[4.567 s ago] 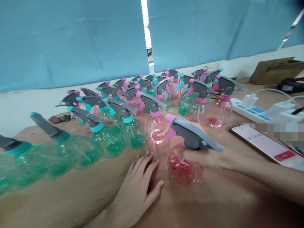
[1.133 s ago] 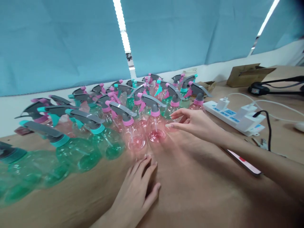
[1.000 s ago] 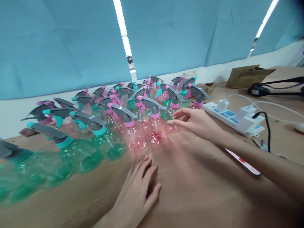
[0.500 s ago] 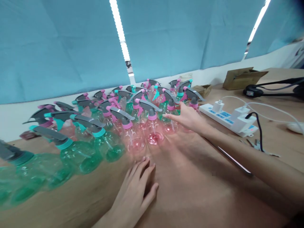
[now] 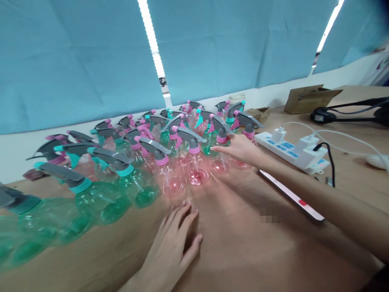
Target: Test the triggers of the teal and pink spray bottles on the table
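My left hand (image 5: 172, 239) lies on the tabletop with its fingers stretched out, holding nothing, in front of the rows of spray bottles. My right hand (image 5: 240, 149) is around a pink spray bottle (image 5: 219, 164) just below its collar. The thumb crosses the front of that bottle, while the other fingers are hidden behind it. Directly to its left stands another pink spray bottle (image 5: 197, 170), with grey trigger head and pink collar. A further pink bottle (image 5: 173, 182) and a green spray bottle (image 5: 141, 188) continue the front row leftward.
A white power strip (image 5: 288, 150) with chargers and cables lies right of the bottles. Under my right forearm is a flat pink-and-white phone-like object (image 5: 291, 194). Farther back are an open cardboard box (image 5: 310, 100) and black straps (image 5: 349, 117). A blue curtain (image 5: 212, 48) hangs behind.
The pink bottle at my right hand has shifted slightly to the right. My right forearm has lifted a little, showing more of the flat object. The left hand has stayed put.
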{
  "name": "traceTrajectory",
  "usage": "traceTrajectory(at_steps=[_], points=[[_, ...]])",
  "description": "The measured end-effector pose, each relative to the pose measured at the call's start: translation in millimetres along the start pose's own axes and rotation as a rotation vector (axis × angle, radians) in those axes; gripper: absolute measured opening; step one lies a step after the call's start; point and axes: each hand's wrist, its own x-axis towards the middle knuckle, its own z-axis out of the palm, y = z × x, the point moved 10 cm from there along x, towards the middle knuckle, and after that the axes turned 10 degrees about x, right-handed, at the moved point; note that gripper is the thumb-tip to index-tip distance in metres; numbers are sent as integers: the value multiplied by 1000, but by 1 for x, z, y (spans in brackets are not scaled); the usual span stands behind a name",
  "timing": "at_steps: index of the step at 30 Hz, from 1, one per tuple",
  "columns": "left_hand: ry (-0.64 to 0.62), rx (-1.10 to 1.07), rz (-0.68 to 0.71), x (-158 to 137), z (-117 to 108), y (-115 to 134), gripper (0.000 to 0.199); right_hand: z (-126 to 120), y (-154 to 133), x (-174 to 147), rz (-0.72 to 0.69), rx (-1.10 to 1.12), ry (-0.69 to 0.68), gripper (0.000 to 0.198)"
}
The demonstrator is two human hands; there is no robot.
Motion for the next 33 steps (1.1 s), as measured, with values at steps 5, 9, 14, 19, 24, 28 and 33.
traceTrajectory(at_steps=[5, 9, 14, 19, 24, 28, 33], points=[[-4, -7, -12, -1, 1, -1, 37, -11, -3, -24, -1, -26, -46, 36], [31, -51, -5, 0, -3, 0, 35, -23, -14, -57, -35, -51, -61, 35], [49, -145, -3, 1, -8, 6, 43, -26, -36, -101, -106, 19, -97, 39], [13, -329, -85, -1, -7, 13, 70, -13, -73, -134, -244, 230, -187, 33], [70, -527, -105, -12, -14, 15, 85, 18, -111, -156, -251, 430, -418, 26], [67, -581, -141, -27, -17, 5, 82, 30, -133, -158, -279, 389, -442, 34], [65, -604, -152, -45, -24, -7, 73, 37, -153, -147, -293, 337, -403, 39]])
